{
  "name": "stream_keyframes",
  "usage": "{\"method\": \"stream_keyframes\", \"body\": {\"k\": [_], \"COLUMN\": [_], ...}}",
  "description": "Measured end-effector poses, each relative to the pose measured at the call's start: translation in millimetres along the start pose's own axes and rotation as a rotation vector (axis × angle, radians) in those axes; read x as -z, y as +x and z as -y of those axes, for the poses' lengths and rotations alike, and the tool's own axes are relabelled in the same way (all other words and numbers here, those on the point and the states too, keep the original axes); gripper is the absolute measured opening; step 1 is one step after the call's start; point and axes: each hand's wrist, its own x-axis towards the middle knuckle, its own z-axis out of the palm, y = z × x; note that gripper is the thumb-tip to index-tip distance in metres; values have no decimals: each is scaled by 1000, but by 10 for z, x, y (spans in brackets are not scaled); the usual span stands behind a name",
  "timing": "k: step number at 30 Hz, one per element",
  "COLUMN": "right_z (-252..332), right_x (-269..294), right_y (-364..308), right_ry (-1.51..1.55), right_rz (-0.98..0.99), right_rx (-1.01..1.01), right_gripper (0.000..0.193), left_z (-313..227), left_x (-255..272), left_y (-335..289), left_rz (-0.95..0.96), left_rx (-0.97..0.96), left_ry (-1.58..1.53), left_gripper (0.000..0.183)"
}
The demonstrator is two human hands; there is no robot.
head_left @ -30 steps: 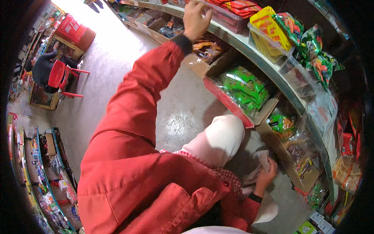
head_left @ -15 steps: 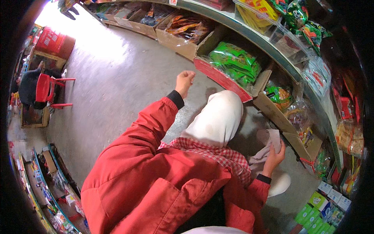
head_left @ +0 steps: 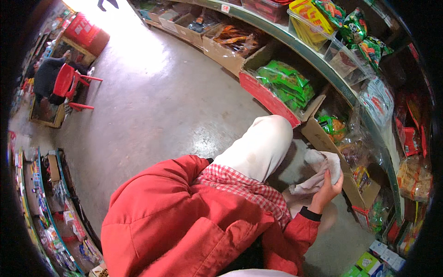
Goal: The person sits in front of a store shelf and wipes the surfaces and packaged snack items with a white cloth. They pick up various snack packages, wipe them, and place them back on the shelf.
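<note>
My right hand [head_left: 326, 190] is closed on a crumpled whitish cloth [head_left: 316, 181], thumb and fingers pressing its folds beside the low cardboard boxes. One end of the cloth curls up over my fingers and the other droops toward my leg. My left arm in its red sleeve [head_left: 170, 177] bends in over my lap. Only a bit of black cuff shows at its end; the left hand itself is hidden behind my clothing and raised knee. That knee, in pale trousers [head_left: 263, 143], points toward the boxes, with a red checked cloth hem [head_left: 244, 187] across my lap.
Along the right, a low shelf holds cardboard boxes, one with green packets [head_left: 286, 85], another with orange packets [head_left: 235, 41]. Bagged snacks [head_left: 355, 27] sit above. At left stand a red chair [head_left: 67, 82], a red drum [head_left: 87, 34] and stocked shelves [head_left: 46, 203]. Small cartons [head_left: 385, 256] stand lower right.
My left hand, stretched out over the floor before, has drawn back toward my lap and out of sight. My right hand has risen slightly, and the cloth is more bunched and lifted.
</note>
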Motion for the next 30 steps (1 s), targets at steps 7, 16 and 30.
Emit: {"method": "stream_keyframes", "body": {"k": [7,16,30], "right_z": [115,60,-368], "right_x": [-38,-225,-1948], "right_y": [-103,-9,1099], "right_ry": [96,146,-198], "right_rz": [53,269,721], "right_rx": [-89,-126,-319], "right_gripper": [48,43,47], "left_z": [-76,393,98], "left_x": [24,88,697], "left_y": [-409,-714,523], "left_rz": [-64,-77,-169], "left_rx": [47,221,363], "left_ry": [-32,-126,-449], "left_gripper": [18,16,13]}}
